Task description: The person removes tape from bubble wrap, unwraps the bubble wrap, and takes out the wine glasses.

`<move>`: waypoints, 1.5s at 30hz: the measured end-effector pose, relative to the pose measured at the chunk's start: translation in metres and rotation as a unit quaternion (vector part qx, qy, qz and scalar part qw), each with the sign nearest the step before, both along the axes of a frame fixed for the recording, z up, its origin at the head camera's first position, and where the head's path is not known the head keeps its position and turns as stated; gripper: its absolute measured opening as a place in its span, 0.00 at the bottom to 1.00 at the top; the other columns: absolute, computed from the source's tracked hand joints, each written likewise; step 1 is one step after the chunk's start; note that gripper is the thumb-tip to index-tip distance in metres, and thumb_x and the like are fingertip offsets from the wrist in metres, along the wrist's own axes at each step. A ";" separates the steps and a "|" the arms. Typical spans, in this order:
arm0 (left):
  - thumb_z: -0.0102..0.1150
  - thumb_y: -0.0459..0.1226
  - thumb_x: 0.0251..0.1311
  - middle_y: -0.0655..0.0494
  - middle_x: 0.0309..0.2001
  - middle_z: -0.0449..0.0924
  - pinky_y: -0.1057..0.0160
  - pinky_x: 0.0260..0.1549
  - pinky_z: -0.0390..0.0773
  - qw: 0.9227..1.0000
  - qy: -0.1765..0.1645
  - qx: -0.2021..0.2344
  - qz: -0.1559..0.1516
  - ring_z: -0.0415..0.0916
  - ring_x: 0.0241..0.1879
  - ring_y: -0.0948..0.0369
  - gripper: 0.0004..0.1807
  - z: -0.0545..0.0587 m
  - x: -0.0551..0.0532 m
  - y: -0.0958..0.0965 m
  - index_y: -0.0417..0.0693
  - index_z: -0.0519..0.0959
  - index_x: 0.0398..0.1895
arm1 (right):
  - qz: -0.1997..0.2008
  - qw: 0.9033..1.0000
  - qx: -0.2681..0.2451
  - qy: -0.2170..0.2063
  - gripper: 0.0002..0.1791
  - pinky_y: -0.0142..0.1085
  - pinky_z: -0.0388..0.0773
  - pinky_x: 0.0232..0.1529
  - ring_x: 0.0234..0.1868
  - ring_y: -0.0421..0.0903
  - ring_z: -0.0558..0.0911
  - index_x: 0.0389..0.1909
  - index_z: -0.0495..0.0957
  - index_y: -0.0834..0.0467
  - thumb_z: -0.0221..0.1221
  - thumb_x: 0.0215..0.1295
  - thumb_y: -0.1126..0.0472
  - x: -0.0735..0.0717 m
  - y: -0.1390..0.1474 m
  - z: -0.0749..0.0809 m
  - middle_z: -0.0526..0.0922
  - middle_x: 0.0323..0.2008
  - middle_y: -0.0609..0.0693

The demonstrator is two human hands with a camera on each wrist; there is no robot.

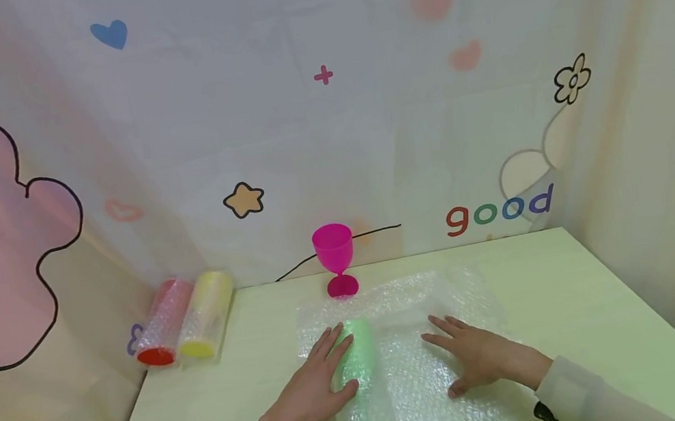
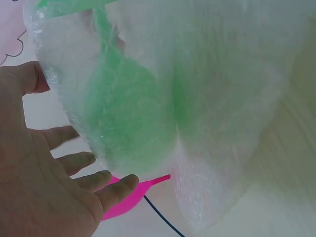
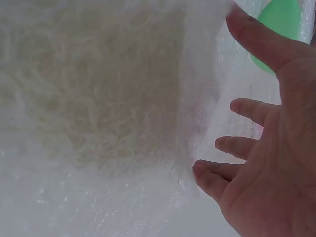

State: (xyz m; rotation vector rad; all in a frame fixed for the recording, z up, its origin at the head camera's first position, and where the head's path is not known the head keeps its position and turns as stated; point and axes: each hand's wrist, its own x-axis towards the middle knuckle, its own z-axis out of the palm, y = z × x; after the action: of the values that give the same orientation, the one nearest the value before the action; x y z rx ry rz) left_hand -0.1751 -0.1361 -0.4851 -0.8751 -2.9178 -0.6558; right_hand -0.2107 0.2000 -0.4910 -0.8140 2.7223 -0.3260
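Observation:
A green plastic goblet [image 2: 123,116], its bowl and stem showing through, lies inside a roll of bubble wrap on the table. My left hand [image 1: 313,391] rests on this roll with fingers spread, and in the left wrist view its fingertips touch the wrap's side. To the right, my right hand [image 1: 479,353] is spread over the flat part of the bubble wrap [image 1: 413,374]. The right wrist view has its thumb and fingers along a fold of the wrap [image 3: 192,98], apart from one another. Beyond the roll, a magenta goblet [image 1: 334,248] stands upright.
Two more bubble-wrapped rolls, one red [image 1: 166,321] and one yellow [image 1: 206,313], lie side by side at the table's back left corner. A printed curtain [image 1: 366,132] hangs behind the pale table [image 1: 590,321] and at both sides.

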 end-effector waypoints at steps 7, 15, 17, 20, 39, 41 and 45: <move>0.55 0.43 0.62 0.57 0.78 0.51 0.44 0.69 0.64 0.997 0.072 0.009 -0.034 0.49 0.78 0.51 0.32 0.010 -0.001 0.017 0.57 0.66 0.72 | -0.007 1.000 0.012 0.001 0.57 0.62 0.62 0.68 0.76 0.66 0.54 0.74 0.61 0.49 0.72 0.42 0.35 -0.001 0.003 -0.005 0.53 0.78 0.56; 0.45 0.59 0.69 0.54 0.77 0.55 0.36 0.72 0.52 0.997 0.050 -0.046 -0.026 0.47 0.78 0.48 0.30 0.011 -0.001 0.036 0.60 0.68 0.71 | 0.001 1.000 -0.011 0.012 0.56 0.65 0.64 0.66 0.74 0.69 0.56 0.72 0.64 0.48 0.70 0.40 0.31 -0.001 -0.001 -0.008 0.56 0.76 0.60; 0.44 0.60 0.69 0.53 0.77 0.55 0.36 0.71 0.52 0.997 0.046 -0.051 -0.024 0.47 0.78 0.47 0.32 0.007 -0.001 0.032 0.58 0.69 0.70 | 0.005 1.000 -0.012 0.008 0.57 0.65 0.65 0.65 0.74 0.69 0.55 0.72 0.64 0.49 0.69 0.40 0.29 0.000 -0.001 -0.010 0.56 0.76 0.61; 0.48 0.58 0.68 0.51 0.77 0.54 0.38 0.71 0.56 0.997 0.058 -0.044 -0.026 0.46 0.78 0.47 0.31 0.001 -0.001 0.022 0.55 0.70 0.69 | 0.009 1.000 -0.007 0.010 0.57 0.63 0.67 0.65 0.75 0.70 0.54 0.72 0.64 0.50 0.69 0.39 0.29 0.001 -0.002 -0.011 0.56 0.76 0.63; 0.57 0.54 0.65 0.58 0.77 0.55 0.46 0.59 0.76 0.998 0.032 0.037 0.032 0.56 0.75 0.52 0.31 -0.013 0.010 -0.049 0.61 0.67 0.70 | 0.003 1.000 -0.003 -0.010 0.57 0.63 0.65 0.66 0.76 0.69 0.52 0.72 0.63 0.51 0.70 0.41 0.32 0.004 -0.004 -0.010 0.53 0.76 0.64; 0.58 0.54 0.63 0.58 0.75 0.59 0.47 0.57 0.77 0.996 0.026 0.047 0.065 0.63 0.72 0.52 0.27 -0.009 0.012 -0.049 0.60 0.70 0.64 | 0.006 1.000 -0.004 -0.010 0.57 0.64 0.64 0.66 0.76 0.70 0.52 0.72 0.63 0.52 0.70 0.41 0.32 0.004 -0.004 -0.011 0.53 0.76 0.64; 0.60 0.54 0.61 0.55 0.71 0.64 0.50 0.52 0.79 0.991 0.016 0.065 0.119 0.71 0.65 0.52 0.22 -0.001 0.010 -0.036 0.56 0.72 0.54 | 0.007 1.000 0.000 -0.007 0.57 0.64 0.65 0.66 0.75 0.70 0.52 0.72 0.62 0.52 0.70 0.42 0.32 0.003 -0.004 -0.010 0.52 0.76 0.65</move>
State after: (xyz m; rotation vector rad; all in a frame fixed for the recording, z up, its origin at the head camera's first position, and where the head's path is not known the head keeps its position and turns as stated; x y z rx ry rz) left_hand -0.1651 -0.1721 -0.4857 -0.5103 -2.8474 -0.7909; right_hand -0.2075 0.1963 -0.5010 -0.8268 2.7021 -0.3289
